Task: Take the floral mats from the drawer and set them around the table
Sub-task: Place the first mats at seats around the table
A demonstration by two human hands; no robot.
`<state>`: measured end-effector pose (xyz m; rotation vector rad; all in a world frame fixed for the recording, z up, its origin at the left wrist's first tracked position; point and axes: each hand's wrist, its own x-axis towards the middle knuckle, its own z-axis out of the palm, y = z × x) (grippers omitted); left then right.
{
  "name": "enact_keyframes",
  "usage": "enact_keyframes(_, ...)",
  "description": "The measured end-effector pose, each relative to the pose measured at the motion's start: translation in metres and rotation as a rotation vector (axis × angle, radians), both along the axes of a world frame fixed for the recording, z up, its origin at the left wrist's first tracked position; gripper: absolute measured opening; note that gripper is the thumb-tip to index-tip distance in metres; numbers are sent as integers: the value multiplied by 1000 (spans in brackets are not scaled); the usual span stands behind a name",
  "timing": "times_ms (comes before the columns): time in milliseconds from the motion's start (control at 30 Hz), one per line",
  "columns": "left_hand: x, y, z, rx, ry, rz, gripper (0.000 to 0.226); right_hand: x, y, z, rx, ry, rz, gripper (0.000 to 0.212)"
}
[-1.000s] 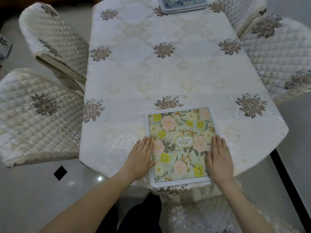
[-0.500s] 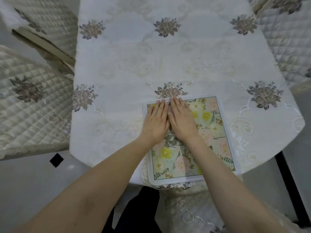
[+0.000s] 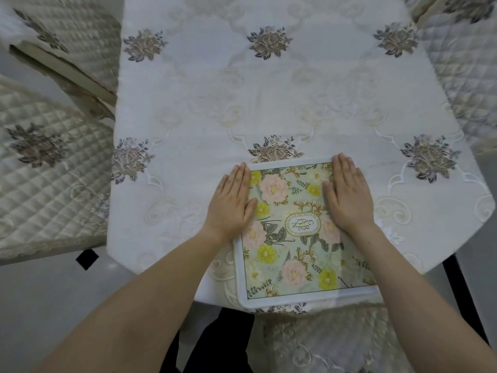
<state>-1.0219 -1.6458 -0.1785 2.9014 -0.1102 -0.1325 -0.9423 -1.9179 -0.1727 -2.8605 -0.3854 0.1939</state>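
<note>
- the floral mat [image 3: 301, 232] lies flat at the near edge of the table [image 3: 269, 98], a little right of the middle of that edge, with its near border just over the drop of the tablecloth [image 3: 188, 109].
- its long axis runs from the near edge toward the far edge, tilted slightly, and the "garden" label reads sideways.
- the left hand [image 3: 232, 203] rests palm down on the mat's far left corner, fingers straight and together, half on the white border and half on the cloth beside it.
- the right hand [image 3: 347, 195] lies palm down on the far right part of the mat, fingers straight and close, their tips at the mat's far edge.
- neither hand grips anything; both press flat.
- the key relation: most of the mat lies behind the fingertips, toward the person, between the 2 wrists, so both hands are equally near and any sliding or squaring would be steered from the far corners.
- judged from this, the mat looks placed and is being smoothed or aligned; this view shows no other mat on the table.
- quilted chair covers [image 3: 48, 162] flank the table's left and right edges.
</note>
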Motion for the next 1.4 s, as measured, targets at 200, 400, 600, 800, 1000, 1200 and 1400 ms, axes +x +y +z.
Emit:
enact_keyframes(200,-3,-11,16,99,11,32,67,-6,1,18,-3,47,-21,69)
enact_keyframes(400,-80,-82,10,-29,-24,-79,60,-119,42,24,88,21,165,59)
enact_keyframes(600,-103,-98,0,-2,11,-80,59,-144,30,-1,13,47,237,59)
enact_keyframes(800,-109,-70,8,-20,50,-143,65,-134,-17,4,-59,57,183,62)
enact_keyframes(1000,-125,-28,16,60,124,-141,66,-123,-59,11,-34,69,101,62)
enact_keyframes(1200,-124,-18,31,182,203,-182,69,-125,-56,20,-20,89,94,65)
enact_keyframes(1400,-111,-9,57,113,235,-204,64,-121,-39,46,-14,124,20,70)
